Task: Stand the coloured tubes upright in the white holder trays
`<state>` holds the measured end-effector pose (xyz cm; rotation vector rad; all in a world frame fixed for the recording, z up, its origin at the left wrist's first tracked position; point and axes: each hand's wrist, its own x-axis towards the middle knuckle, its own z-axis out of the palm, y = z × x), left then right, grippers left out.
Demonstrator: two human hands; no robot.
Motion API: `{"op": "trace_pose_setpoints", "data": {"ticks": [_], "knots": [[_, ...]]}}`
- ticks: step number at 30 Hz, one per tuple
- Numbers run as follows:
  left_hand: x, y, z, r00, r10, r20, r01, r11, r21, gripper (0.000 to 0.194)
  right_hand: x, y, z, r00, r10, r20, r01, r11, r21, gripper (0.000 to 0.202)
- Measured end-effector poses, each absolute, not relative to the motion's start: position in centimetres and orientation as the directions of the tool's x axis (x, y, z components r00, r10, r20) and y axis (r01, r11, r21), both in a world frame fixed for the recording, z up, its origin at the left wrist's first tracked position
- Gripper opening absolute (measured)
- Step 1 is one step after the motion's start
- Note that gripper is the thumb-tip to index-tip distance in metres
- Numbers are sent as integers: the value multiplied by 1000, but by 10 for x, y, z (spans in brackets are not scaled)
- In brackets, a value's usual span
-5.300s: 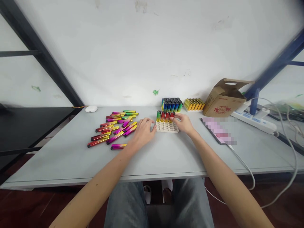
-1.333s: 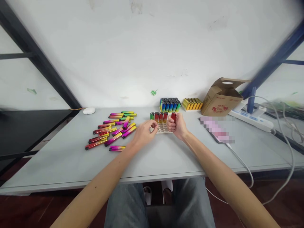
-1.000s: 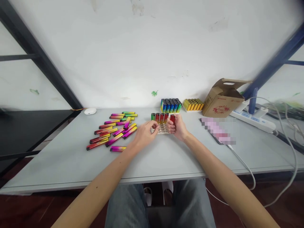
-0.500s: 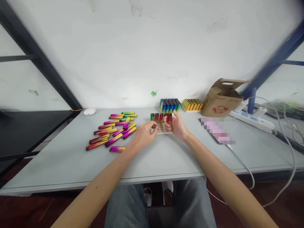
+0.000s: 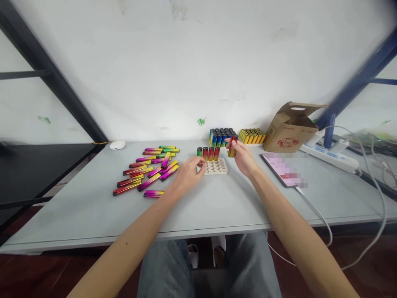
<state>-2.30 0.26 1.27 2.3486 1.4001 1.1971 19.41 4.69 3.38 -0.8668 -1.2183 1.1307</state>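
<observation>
My right hand (image 5: 242, 154) grips a red-and-gold lighter (image 5: 232, 148) upright, raised just right of a cream tray (image 5: 221, 167) with rows of round holes. My left hand (image 5: 191, 171) is closed at the tray's left edge, thumb and fingertips together against it. Along the tray's back row stand a green lighter (image 5: 199, 152) and three red lighters (image 5: 211, 154); the holes in front of them hold nothing. Left of my left hand, several loose lighters (image 5: 150, 181) in purple, red, green and gold lie flat on the table.
Behind stand a tray of blue-green lighters (image 5: 221, 138) and a tray of yellow lighters (image 5: 252, 136). Farther right are an open cardboard box (image 5: 285, 132), a phone (image 5: 279, 167) on a cable and a power strip (image 5: 333, 156). A white case (image 5: 117, 145) sits at the back left.
My right hand has moved right and slightly up, taking a red-and-gold lighter away from the right end of the tray's back row. The left hand has stayed at the tray's left edge.
</observation>
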Motion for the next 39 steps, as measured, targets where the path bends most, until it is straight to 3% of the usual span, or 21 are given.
{"op": "trace_pose_setpoints", "data": {"ticks": [4,16,25,32,35,39], "knots": [[-25,5,11,220,802,555,670,-538,511,13,194,56,22,58,955,291,-66,294,-953,35],[-28,7,12,195,798,570,690,-525,498,14,194,66,4,-6,961,276,-25,276,-961,34],[-32,11,13,117,789,603,729,-480,488,14,196,70,-9,-136,909,394,330,416,-847,22],[-97,35,30,-10,761,649,903,-272,333,25,195,69,-12,-167,941,294,351,335,-874,30],[-130,45,28,-223,828,514,904,-22,427,33,192,66,-10,-124,961,246,326,274,-905,53],[-146,54,19,-240,915,324,916,104,387,42,191,63,-6,-14,958,287,299,278,-913,75]]}}
